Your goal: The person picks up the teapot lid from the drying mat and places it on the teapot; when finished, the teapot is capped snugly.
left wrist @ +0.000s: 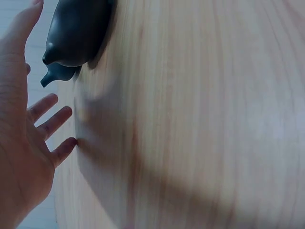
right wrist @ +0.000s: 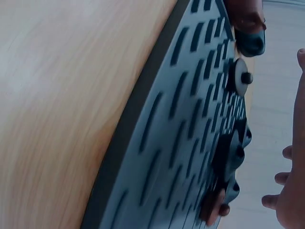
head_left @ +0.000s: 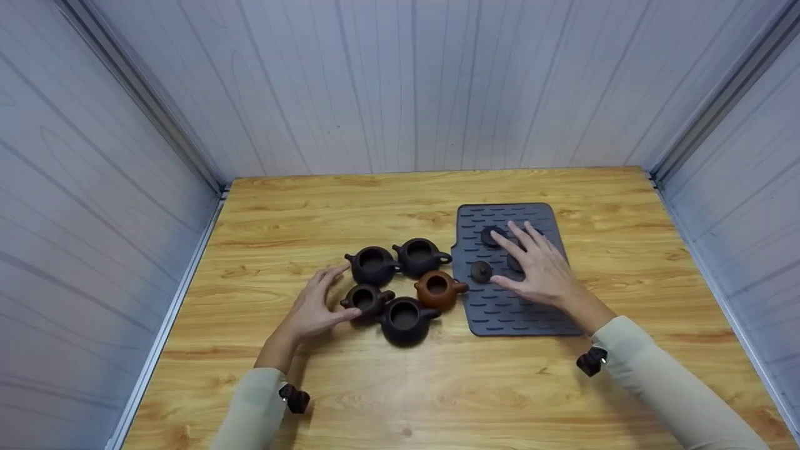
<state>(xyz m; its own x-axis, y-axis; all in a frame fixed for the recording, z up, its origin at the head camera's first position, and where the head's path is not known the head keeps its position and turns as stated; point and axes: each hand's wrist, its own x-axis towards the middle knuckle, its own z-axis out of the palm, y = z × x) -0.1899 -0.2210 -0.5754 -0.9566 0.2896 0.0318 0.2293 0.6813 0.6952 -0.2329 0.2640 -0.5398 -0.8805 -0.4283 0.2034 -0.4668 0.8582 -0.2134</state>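
The open left hand cups beside a small dark clay teapot without gripping it. The right hand lies flat, fingers spread over round dark lids on the grey slotted mat.

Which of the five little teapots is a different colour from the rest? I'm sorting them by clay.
The reddish-brown teapot, rightmost in the cluster, beside the grey mat. The other four are dark, nearly black.
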